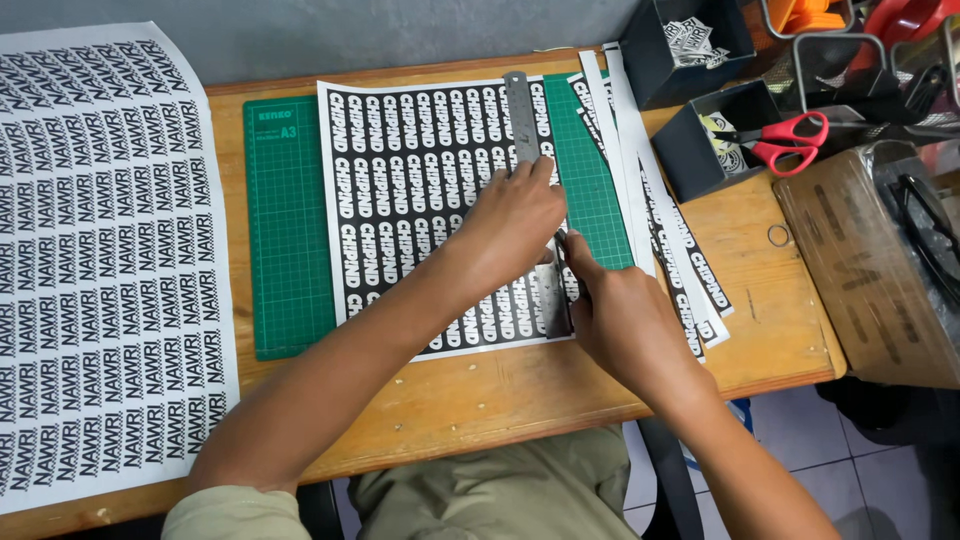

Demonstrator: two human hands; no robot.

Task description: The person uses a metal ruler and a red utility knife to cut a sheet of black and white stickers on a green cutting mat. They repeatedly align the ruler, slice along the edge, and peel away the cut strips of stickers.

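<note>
At far left a large white sheet (105, 260) of repeated black labels overhangs your wooden table (500, 395). On the green cutting mat (290, 240) lies a black sticker sheet (415, 170); your left hand (515, 220) presses flat on the steel ruler (522, 115), your right hand (620, 315) is closed beside it, though I cannot tell on what. Cut strips (650, 200), dark bins (715, 140) and red scissors (790, 140) sit rightward.

Steel ruler (527, 150) lies lengthwise on black-printed sticker sheet (420, 190).
</note>
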